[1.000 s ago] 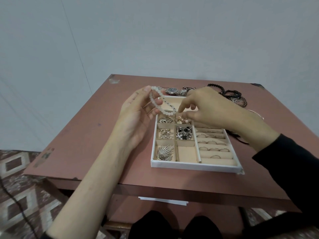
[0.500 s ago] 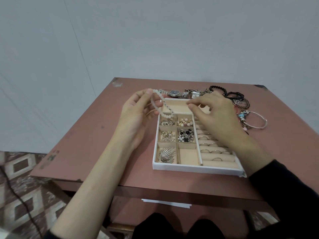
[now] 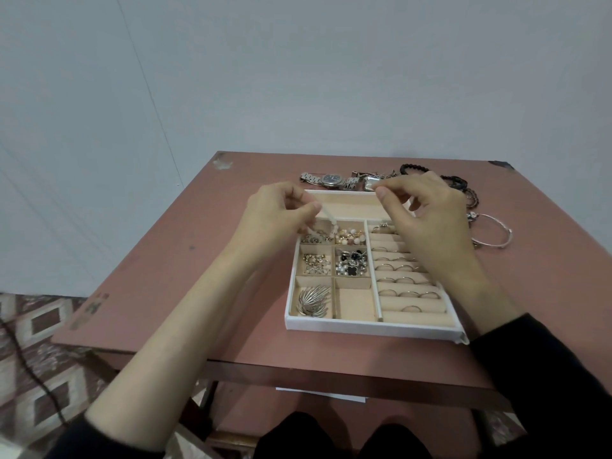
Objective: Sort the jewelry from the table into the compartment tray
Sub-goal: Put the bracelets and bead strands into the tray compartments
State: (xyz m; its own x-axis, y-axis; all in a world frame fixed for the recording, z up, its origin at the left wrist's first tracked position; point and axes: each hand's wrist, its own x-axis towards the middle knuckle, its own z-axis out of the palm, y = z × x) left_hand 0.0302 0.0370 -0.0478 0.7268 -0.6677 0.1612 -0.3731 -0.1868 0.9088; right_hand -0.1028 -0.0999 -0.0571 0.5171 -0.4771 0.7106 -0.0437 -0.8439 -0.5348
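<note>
A white compartment tray (image 3: 364,327) lies on the reddish table (image 3: 185,260). It holds earrings, a silver brooch (image 3: 313,304) and rings on beige rolls. My left hand (image 3: 275,217) pinches a white bead bracelet (image 3: 332,221), which hangs down over the tray's back-left compartments. My right hand (image 3: 427,223) hovers over the tray's back right with its fingers curled. Its thumb and forefinger close on the edge of a square silver watch (image 3: 369,184) just behind the tray.
Behind the tray lie a round-faced metal watch (image 3: 331,180), black bead bracelets (image 3: 414,167) and, to the right, a silver bangle (image 3: 493,231). The table's front edge is near my knees. A patterned floor with a dark cable (image 3: 29,369) shows on the left.
My left hand has lowered the bead bracelet from above the tray toward its back-left compartments. My right hand has reached farther back to the square watch.
</note>
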